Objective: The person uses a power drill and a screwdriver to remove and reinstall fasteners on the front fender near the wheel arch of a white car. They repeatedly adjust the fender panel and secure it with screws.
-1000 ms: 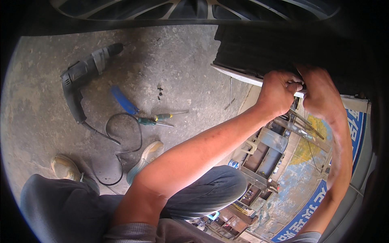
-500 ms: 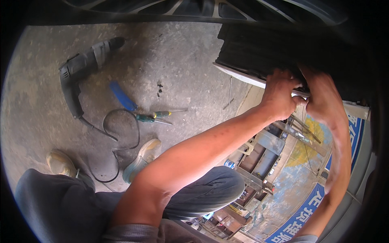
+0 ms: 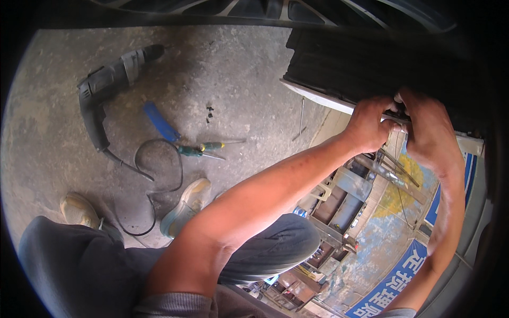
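Note:
A large black car panel with a pale painted lower edge spans the upper right. My left hand is closed over this edge, fingers on the dark side and thumb below. Close beside it, my right hand bends down onto the same edge, its fingers curled and its thumb near the left thumb. A small dark piece shows between the fingertips of both hands; its kind is too hard to make out. The fingers partly hide the edge there.
On the concrete floor lie a corded power drill, a blue curved tool or handle, two screwdrivers, a thin metal rod and small black clips. A wheel stands above. A cluttered shelf unit is at lower right.
My right hand has shifted slightly right and down, its fingers lifting into view at the edge. My left fingers have drawn closer to it. The small dark piece between them shows more.

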Demonstrator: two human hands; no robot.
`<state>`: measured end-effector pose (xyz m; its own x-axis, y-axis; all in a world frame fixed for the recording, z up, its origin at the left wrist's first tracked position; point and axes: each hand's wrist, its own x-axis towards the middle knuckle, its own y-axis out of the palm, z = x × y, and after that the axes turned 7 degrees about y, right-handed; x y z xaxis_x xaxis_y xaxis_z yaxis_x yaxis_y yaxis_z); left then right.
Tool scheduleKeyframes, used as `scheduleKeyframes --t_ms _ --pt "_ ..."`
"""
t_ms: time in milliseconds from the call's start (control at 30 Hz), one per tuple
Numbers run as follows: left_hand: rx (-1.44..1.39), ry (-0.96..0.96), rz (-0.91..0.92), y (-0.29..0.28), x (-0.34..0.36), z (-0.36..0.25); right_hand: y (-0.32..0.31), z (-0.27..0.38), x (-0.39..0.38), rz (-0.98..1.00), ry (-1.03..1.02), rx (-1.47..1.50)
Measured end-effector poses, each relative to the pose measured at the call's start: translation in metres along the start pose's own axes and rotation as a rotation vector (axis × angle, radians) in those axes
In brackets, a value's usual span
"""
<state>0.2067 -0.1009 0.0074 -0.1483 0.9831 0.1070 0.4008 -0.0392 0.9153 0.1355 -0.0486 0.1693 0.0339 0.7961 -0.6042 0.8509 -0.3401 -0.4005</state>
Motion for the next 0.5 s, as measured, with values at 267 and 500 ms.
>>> scheduleKeyframes --t_ms 267,500 --pt "-0.025 -0.123 0.041 0.0 0.002 0.002 0.014 -0.002 0.0 -0.161 -0.069 0.062" --pt "-0.085 -0.115 0.055 -0.002 0.006 0.003 0.022 -0.005 0.001 -0.205 -0.048 0.008"
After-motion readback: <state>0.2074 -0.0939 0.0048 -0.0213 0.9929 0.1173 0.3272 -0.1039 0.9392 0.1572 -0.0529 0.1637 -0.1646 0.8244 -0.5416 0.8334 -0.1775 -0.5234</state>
